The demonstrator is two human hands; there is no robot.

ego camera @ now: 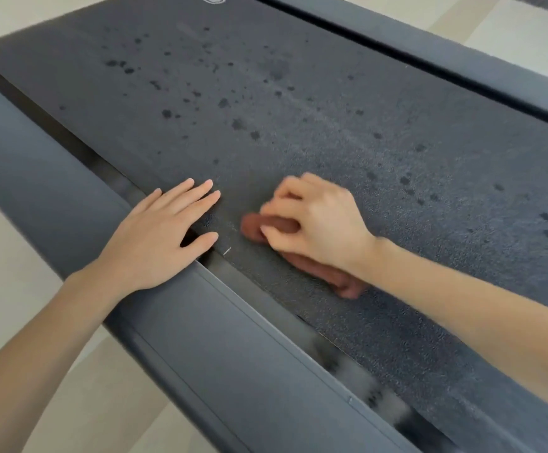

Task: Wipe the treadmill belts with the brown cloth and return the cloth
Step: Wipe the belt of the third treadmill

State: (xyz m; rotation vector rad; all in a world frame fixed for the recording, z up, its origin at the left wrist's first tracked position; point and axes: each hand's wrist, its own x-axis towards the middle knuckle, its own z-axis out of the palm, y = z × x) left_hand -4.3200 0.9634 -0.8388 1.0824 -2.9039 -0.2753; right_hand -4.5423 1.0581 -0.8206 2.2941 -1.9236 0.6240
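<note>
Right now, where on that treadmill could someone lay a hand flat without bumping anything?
The dark textured belt beyond both hands lies bare, only spotted with droplets. The grey side rail is free too. It is crowded where the left hand and the right hand, gripping the brown cloth, work.

Cloth (338,273) lies on belt (299,125), between side rails (220,348).

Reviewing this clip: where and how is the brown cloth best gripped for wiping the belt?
Grip the bunched front of the cloth from above, as the right hand does now, fingers curled over the wad. It lies flat on the belt with its tail trailing under the wrist, so a top-down press likely works best.
</note>
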